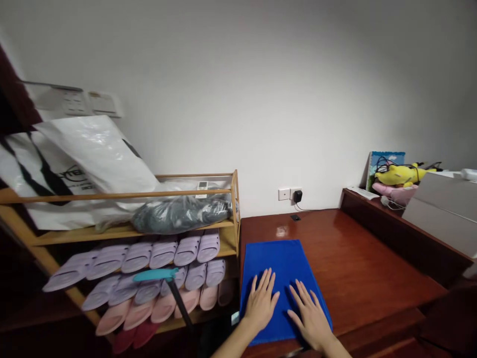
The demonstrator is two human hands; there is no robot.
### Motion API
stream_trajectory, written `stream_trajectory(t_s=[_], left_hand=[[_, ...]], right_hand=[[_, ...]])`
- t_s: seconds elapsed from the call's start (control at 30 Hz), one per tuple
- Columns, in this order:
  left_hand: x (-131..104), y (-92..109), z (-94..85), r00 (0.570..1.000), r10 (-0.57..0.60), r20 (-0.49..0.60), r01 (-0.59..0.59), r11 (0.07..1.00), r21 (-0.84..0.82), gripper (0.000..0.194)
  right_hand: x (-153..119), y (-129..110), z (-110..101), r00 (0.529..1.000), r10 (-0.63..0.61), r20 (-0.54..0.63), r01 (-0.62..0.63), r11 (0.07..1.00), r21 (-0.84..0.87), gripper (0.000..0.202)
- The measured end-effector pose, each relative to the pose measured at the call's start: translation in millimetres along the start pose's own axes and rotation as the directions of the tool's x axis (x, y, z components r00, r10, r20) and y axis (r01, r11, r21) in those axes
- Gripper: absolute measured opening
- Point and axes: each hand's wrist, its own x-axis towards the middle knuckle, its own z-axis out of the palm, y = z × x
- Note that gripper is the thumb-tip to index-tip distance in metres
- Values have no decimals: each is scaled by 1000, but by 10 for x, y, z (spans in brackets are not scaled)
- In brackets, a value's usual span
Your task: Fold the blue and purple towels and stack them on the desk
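Note:
A blue cloth [278,256] lies spread flat on the reddish-brown wooden tabletop [357,263], near its left side. My left hand [261,301] rests palm down on the left part of the cloth, fingers stretched out and pointing away from me. On the cloth's right part lies my right hand [308,313], also palm down with its fingers spread. A strip of blue shows between the two hands, which are apart and hold nothing.
Left of the table stands a wooden shoe rack [234,214] with several slippers [136,256] and white bags [100,154]. A teal-topped handle [156,274] leans before it. Behind the table is a socket with a black plug [297,196]. A yellow plush toy [400,175] and white boxes [443,204] occupy the right ledge.

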Motion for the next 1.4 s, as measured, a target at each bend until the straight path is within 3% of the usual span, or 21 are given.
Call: stream_trajectory(t_s=[0.1, 0.17, 0.23, 0.33, 0.47, 0.6, 0.7, 0.8, 0.97, 1.27, 1.4], left_hand=[[-169, -17, -7, 998, -41, -55, 42, 999, 24, 55], [-296, -35, 81, 998, -48, -36, 49, 998, 31, 57], [-346, -72, 176, 999, -38, -9, 38, 999, 37, 58], [-217, -141, 198, 996, -85, 2, 85, 994, 65, 57], [-24, -167, 62, 991, -134, 31, 132, 989, 62, 58], [-245, -129, 71, 995, -69, 73, 71, 997, -22, 52], [-484, -90, 127, 990, -15, 141, 24, 998, -64, 56], [-552, -100, 96, 992, 15, 123, -6, 997, -79, 61], [-280, -232, 22, 998, -21, 59, 25, 998, -63, 56], [547, -743, 156, 992, -112, 55, 115, 992, -49, 53], [696, -861, 199, 993, -119, 23, 120, 991, -61, 52]], right_hand=[[-129, -31, 264, 987, 135, -88, -139, 989, -43, 63], [-176, -14, 480, 971, 218, -97, -225, 971, -75, 68], [-133, 6, 602, 970, 227, -84, -235, 967, -96, 72], [58, 22, 537, 983, 156, -93, -164, 982, -96, 71], [217, 29, 364, 986, 125, -113, -137, 985, -102, 69], [58, 56, 525, 968, 172, -182, -199, 970, -141, 73], [-106, 101, 660, 969, 206, -135, -224, 965, -134, 76], [-130, 126, 645, 977, 181, -115, -195, 973, -125, 77], [183, 129, 527, 980, 140, -144, -156, 982, -108, 76], [1073, 290, 590, 973, 196, -121, -211, 971, -117, 81], [1282, 338, 586, 973, 203, -111, -216, 968, -128, 81]])
